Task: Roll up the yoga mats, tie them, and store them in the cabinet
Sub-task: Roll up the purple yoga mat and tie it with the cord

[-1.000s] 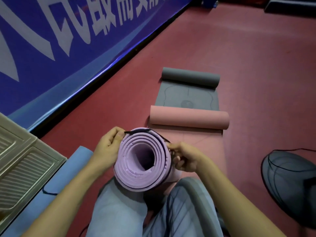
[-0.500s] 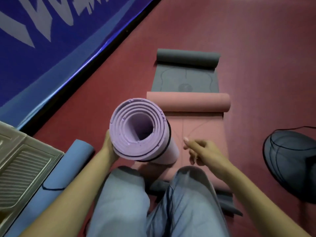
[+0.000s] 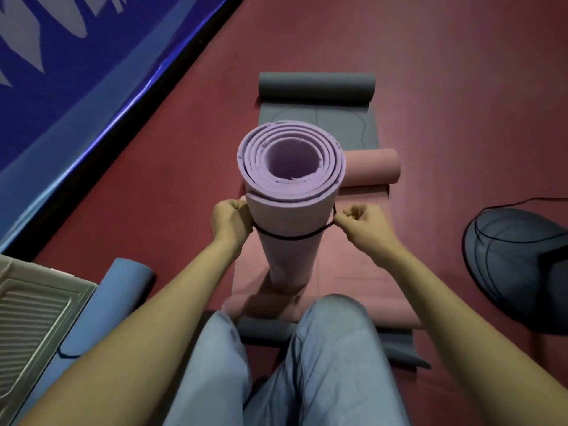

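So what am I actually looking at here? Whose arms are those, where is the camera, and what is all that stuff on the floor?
No machine here: a person wears a wide-angle camera on the head, looking down at their own arms and knees. There is only this one view. The left hand and right hand each pinch a thin black cord that runs around a rolled purple mat standing on end in front of the knees. On the red floor beyond it lie a pink mat and a grey mat, both only partly rolled. A rolled blue mat lies at the left beside a beige ribbed panel. At the right sits a dark round object with a cable; I cannot tell what it is.
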Tool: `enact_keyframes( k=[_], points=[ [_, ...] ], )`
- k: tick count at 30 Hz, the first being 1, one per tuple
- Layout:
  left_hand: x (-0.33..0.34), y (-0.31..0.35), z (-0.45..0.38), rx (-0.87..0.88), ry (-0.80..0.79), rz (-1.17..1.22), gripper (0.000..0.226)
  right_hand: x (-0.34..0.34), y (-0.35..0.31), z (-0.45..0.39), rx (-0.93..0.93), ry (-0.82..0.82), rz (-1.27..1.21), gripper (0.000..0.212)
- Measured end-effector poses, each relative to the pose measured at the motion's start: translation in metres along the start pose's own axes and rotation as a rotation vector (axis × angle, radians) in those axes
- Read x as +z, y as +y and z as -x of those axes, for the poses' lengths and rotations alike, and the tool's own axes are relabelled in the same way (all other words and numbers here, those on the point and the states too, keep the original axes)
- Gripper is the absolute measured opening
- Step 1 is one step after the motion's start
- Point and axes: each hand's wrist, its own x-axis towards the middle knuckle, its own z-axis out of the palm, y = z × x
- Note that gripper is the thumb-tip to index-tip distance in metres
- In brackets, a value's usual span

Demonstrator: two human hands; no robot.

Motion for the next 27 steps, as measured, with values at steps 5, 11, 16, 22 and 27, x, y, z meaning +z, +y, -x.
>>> enact_keyframes(
  k=[5,11,16,22,27],
  points=[
    [0.021,-0.045,-0.017,-0.162,-0.092,-0.266,0.021,0.022,0.078,-0.043,0.301,0.003,0.16,0.043],
    [0.05,-0.108,-0.085,-0.267,-0.175,-0.31,0.024,0.056,0.12,-0.072,0.426,0.096,0.266,0.036],
    [0.04,-0.094,-0.061,-0.322,-0.381,-0.178,0.02,0.064,0.12,-0.076,0.464,0.033,0.184,0.027],
    [0.019,-0.1,-0.061,0.283,-0.683,-0.401,0.11,0.061,0.105,-0.051,0.191,-0.158,0.079,0.071],
    [0.032,-0.074,-0.017,0.593,-0.665,-0.322,0.143,0.059,0.068,-0.014,-0.01,-0.163,0.047,0.045]
  ],
)
